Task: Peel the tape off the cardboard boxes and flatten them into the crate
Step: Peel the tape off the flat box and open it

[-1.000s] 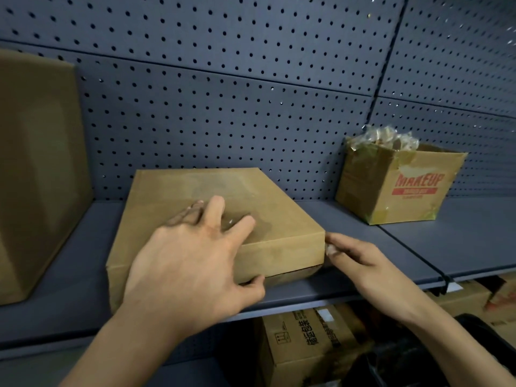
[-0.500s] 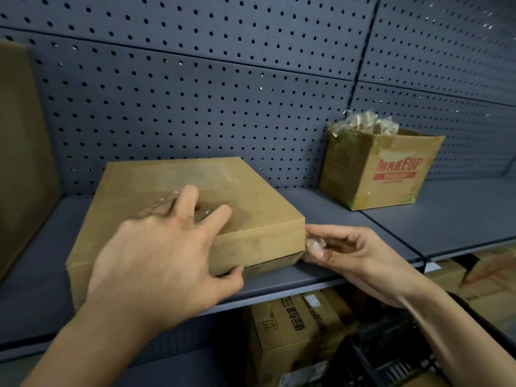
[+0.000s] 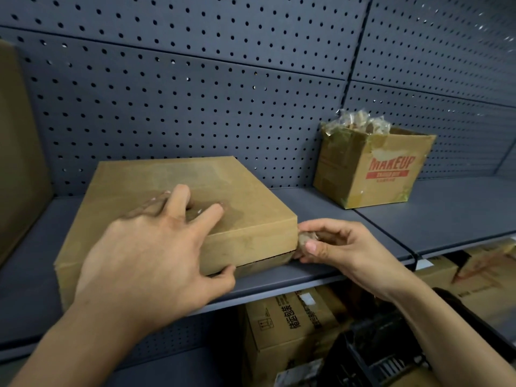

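- Box [image 3: 167, 177]: flat, sits on the shelf [image 3: 363, 227] with its front edge at the lip.
- Left hand [image 3: 156, 252]: fingers spread flat on the lid, thumb against the front face. It presses down and grips nothing.
- Right hand [image 3: 343, 247]: at the box's right front corner, thumb and fingers pinching a crumpled bit of tape [image 3: 307, 237]. The hands are apart, one on each side of that corner.
- Step, my read: peeling the tape off that corner. The box isn't flattened yet.
- Risk: the tape snaps at the wad if it's yanked hard, leaving a stub stuck on the card.
- Risk: pulling at a steep angle tears the paper face off the box.
- Risk: the box slides or twists off the lip if the left hand lets up while the right pulls sideways.
- Risk: the bottom front flap is already gaping, so the box could fold before all the tape is off.
- Can't tell how much tape remains on the far sides.
- Counts: 2 hands.
- 3 boxes on the shelf: the flat one, the MAKEUP box [image 3: 374, 174] stuffed with tape wads, and a tall box [image 3: 19, 152] at far left.
- At least 2 cartons [image 3: 293, 317] below the shelf.
- 1 dark crate [image 3: 391, 358] at lower right, only partly in view.
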